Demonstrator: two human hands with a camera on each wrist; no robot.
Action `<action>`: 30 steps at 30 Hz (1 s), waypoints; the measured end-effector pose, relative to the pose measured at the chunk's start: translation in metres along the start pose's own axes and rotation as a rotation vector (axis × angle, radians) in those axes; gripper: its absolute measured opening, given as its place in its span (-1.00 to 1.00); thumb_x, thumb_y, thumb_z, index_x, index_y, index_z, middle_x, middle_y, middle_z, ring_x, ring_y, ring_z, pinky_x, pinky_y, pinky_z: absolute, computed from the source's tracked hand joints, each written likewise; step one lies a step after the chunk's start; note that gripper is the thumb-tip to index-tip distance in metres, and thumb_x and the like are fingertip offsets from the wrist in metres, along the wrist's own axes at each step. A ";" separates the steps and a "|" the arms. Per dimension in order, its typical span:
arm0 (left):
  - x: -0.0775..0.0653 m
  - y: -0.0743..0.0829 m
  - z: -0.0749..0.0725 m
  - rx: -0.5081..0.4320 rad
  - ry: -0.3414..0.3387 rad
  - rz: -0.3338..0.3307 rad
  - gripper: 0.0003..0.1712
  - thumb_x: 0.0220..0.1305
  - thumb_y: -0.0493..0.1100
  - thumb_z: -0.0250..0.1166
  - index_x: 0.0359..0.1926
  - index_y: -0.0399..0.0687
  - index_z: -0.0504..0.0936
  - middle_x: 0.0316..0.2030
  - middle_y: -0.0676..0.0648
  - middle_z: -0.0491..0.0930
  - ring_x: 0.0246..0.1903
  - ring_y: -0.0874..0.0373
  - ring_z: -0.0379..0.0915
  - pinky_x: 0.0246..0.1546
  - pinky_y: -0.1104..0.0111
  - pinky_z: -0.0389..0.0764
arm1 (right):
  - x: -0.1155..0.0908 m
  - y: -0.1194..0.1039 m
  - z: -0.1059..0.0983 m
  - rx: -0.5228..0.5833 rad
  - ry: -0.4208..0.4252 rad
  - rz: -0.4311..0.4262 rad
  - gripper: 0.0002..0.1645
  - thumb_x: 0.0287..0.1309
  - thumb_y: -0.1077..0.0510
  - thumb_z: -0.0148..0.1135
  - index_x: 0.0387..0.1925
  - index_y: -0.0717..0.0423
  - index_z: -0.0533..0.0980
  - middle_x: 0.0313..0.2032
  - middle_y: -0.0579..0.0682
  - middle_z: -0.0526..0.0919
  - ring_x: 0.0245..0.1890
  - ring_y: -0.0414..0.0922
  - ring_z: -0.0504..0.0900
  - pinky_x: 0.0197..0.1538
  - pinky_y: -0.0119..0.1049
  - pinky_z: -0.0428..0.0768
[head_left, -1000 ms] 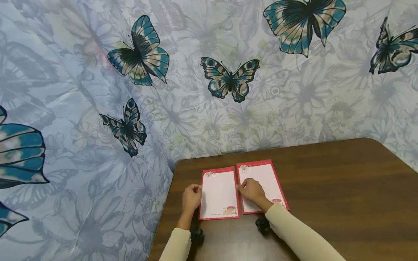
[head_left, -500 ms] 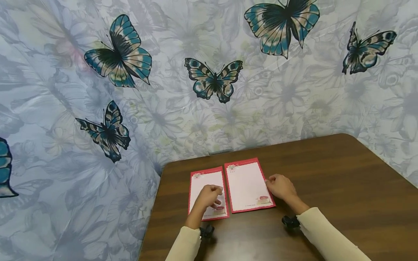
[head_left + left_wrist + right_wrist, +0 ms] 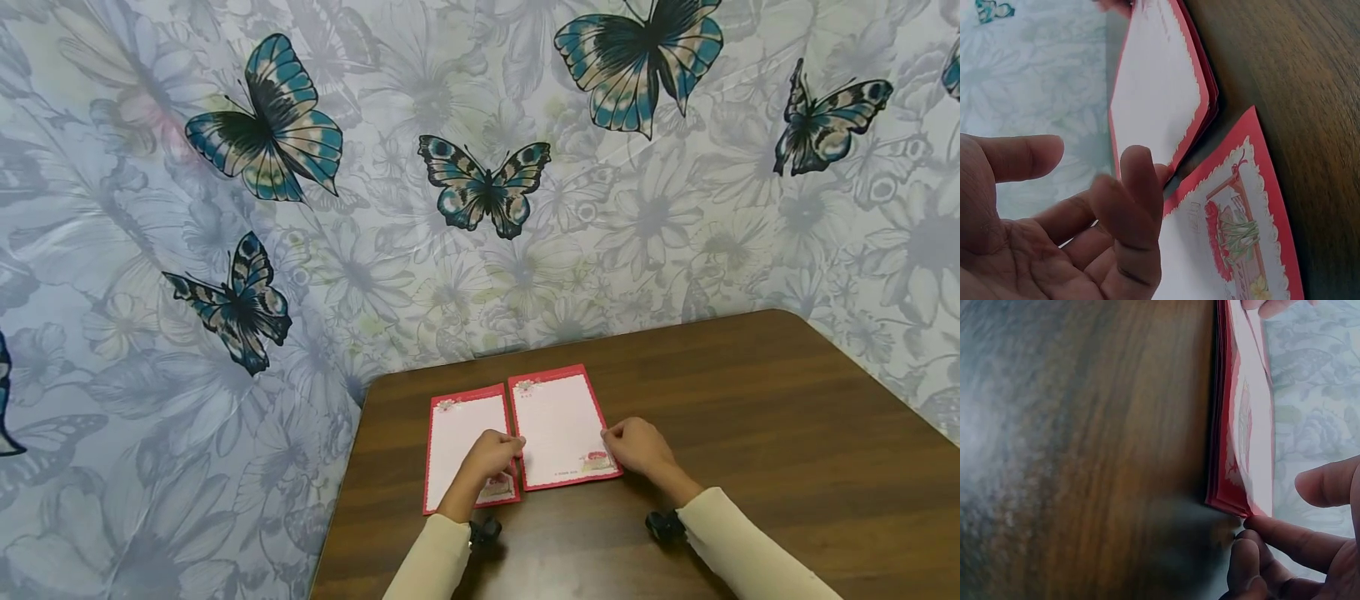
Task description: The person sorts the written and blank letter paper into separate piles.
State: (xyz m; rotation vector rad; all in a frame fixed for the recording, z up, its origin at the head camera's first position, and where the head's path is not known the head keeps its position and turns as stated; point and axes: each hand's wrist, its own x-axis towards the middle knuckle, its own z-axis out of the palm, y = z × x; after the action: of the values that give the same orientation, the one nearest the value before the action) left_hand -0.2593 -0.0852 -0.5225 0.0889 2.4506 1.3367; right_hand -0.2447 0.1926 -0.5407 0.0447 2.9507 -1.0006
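Note:
Two red-bordered white paper sheets with a small printed picture lie side by side in the head view. The left sheet (image 3: 459, 433) is partly covered by my left hand (image 3: 489, 458), which reaches over it. Its fingertips are at the left edge of the right stack of sheets (image 3: 557, 425). My right hand (image 3: 641, 448) touches that stack's right edge near the lower corner. Several layers show along the stack's side (image 3: 1215, 456) in the right wrist view, and its top sheet bows upward. In both wrist views the thumb stands apart from the fingers, with no paper between.
The brown wooden table (image 3: 720, 383) extends to the right of the papers. Behind and to the left stands a wall covering (image 3: 360, 275) with butterflies and pale flowers. A black wrist camera (image 3: 664, 527) sits below the right hand, and another (image 3: 486, 532) below the left.
My left hand has gone from the left sheet's outer edge across to the right stack's left edge. The right hand has moved from between the papers to the stack's right edge.

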 end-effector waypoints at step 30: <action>0.000 -0.001 0.003 0.080 0.089 0.083 -0.62 0.41 0.00 0.14 0.01 -0.14 0.70 -0.38 -0.13 0.68 -0.56 0.24 0.39 -0.53 0.36 0.46 | -0.004 0.000 0.014 0.426 0.171 0.079 -0.67 0.24 0.14 0.27 -0.13 0.37 0.59 -0.26 0.22 0.71 -0.30 -0.09 0.64 -0.34 -0.37 0.51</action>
State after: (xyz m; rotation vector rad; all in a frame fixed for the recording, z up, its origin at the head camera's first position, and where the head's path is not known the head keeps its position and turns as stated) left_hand -0.2584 -0.0838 -0.5251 0.1552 2.6017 1.3020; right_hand -0.2406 0.1841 -0.5513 0.2641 2.7868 -1.6665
